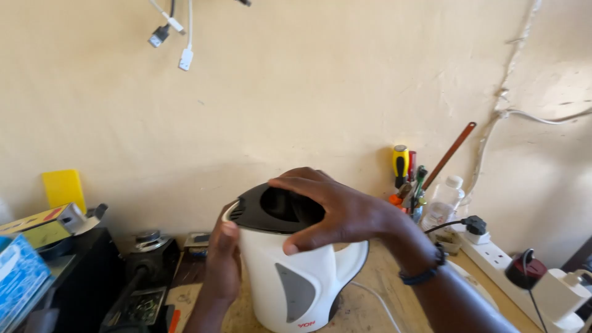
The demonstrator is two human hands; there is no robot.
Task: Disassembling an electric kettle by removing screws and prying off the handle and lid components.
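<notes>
Two hands grasp one white kettle [296,277]: right grip [336,213] on lid, left grip [222,265] on side

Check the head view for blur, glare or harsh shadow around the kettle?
Head view: soft, even daylight and no hard shadows on the wall. No blown glare on the white kettle. Right hand on the black lid and left hand look slightly soft. Wide-angle stretch at the edges.

Both hands [290,240] on white kettle [296,271]
</notes>
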